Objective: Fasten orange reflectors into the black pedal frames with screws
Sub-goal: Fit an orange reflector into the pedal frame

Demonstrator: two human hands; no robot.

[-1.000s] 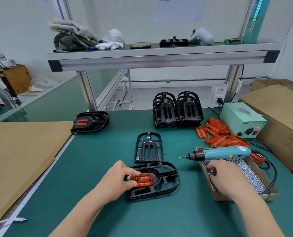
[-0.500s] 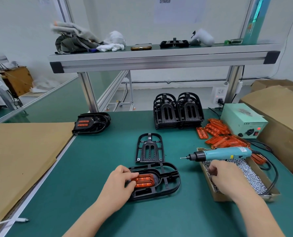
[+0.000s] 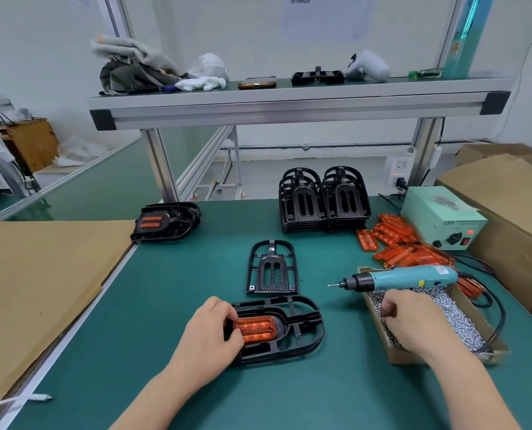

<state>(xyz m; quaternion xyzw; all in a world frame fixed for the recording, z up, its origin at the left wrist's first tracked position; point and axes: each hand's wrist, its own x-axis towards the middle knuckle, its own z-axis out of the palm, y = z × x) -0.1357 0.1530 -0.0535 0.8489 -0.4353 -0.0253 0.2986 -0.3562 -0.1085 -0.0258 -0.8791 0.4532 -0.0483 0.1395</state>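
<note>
Left grip pinches the orange reflector inside the pedal frame. Right grip curled amid screws; hold unclear.

Your single head-worn camera looks forward and down, wide-angle, close over the green worktop, reaching to the shelf and back wall beyond.

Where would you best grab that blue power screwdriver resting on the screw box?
Grip the screwdriver around its thick blue barrel, coming from above. It lies flat across the far rim of the screw box, sharp tip pointing left and cord trailing right, so the middle is free.
</note>
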